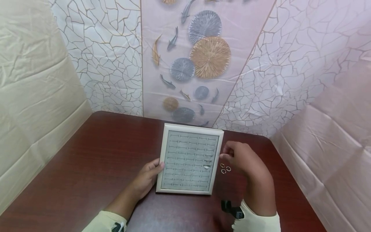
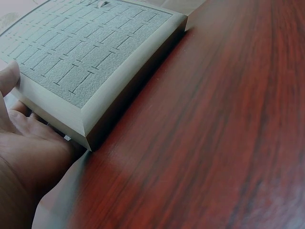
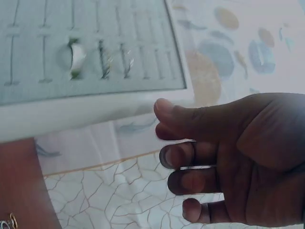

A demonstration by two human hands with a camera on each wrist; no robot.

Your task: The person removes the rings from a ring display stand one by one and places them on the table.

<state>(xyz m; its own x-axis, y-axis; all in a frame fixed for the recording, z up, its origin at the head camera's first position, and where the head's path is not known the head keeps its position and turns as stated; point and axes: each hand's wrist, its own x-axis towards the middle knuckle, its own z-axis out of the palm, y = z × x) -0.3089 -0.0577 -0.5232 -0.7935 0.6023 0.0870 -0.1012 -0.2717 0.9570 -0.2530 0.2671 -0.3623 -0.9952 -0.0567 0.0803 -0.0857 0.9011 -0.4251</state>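
A ring display tray with a pale frame and a grey slotted pad stands tilted above the dark table. At its left side my left hand grips the frame, thumb on the front and fingers behind. Several rings sit in slots near the pad's right edge, among them a wide silver ring. My right hand is beside the tray's right edge, fingers loosely curled and thumb close to the index finger. No item shows between those fingertips. Three loose rings lie on the table below this hand.
The reddish-brown wooden table extends around the tray. Behind it hangs a patterned cloth with fish and round shapes, and plain beige cloth closes the sides. A black strap device is on the right wrist.
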